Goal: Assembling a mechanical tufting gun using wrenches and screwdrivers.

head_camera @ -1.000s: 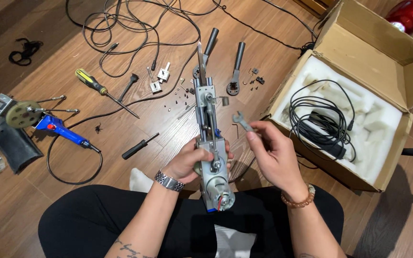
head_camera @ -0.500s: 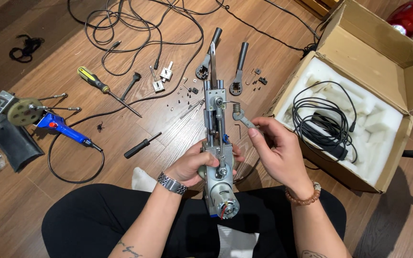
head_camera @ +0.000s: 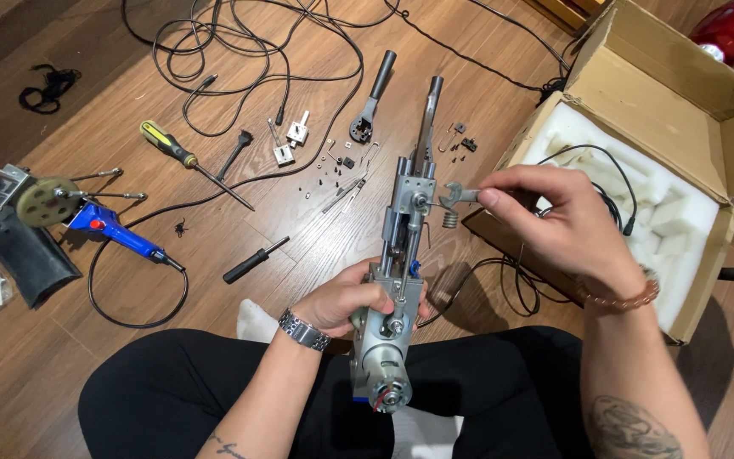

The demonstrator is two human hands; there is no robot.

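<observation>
A grey metal motor-driven device (head_camera: 397, 289) with a long frame rests on my lap, pointing away from me. My left hand (head_camera: 346, 303) grips its body just above the round motor. My right hand (head_camera: 545, 223) pinches a small open-ended wrench (head_camera: 454, 196), whose jaw sits on a nut at the top of the frame. A steel spring (head_camera: 449, 220) hangs beside that spot.
On the wooden floor lie a yellow-handled screwdriver (head_camera: 189, 162), a black hex driver (head_camera: 253, 260), two metal levers (head_camera: 373, 96), several small screws and brackets (head_camera: 291, 140), tangled black cables and a blue tool (head_camera: 116, 230). An open cardboard box (head_camera: 664, 110) with white foam stands at right.
The device's far end has swung to the right. My right hand has lifted with the wrench and set its jaw on the nut at the frame's top.
</observation>
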